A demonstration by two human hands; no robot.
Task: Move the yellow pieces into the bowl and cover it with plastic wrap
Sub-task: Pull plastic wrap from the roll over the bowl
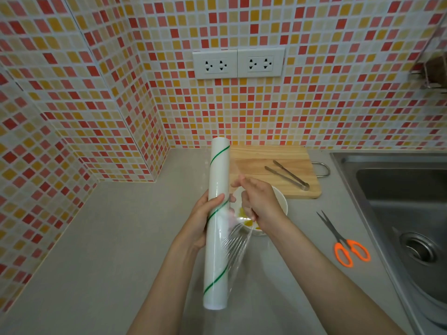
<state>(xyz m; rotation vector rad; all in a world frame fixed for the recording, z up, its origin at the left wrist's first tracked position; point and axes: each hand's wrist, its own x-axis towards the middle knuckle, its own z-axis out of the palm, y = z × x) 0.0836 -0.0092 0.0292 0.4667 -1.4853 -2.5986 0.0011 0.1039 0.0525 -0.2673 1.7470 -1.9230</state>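
A white roll of plastic wrap [217, 223] with a green spiral stripe is held upright above the grey counter, with my left hand [205, 218] shut around its middle. My right hand [258, 204] pinches the loose clear film [238, 240], which stretches out from the roll to the right. Under my right hand stands a white bowl [281, 201], mostly hidden. Yellow pieces [246, 222] show inside it below my fingers.
A wooden cutting board [278, 155] with metal tongs [287, 175] lies behind the bowl. Orange-handled scissors [346, 245] lie on the counter to the right, next to a steel sink [411, 213]. Tiled walls stand to the left and behind.
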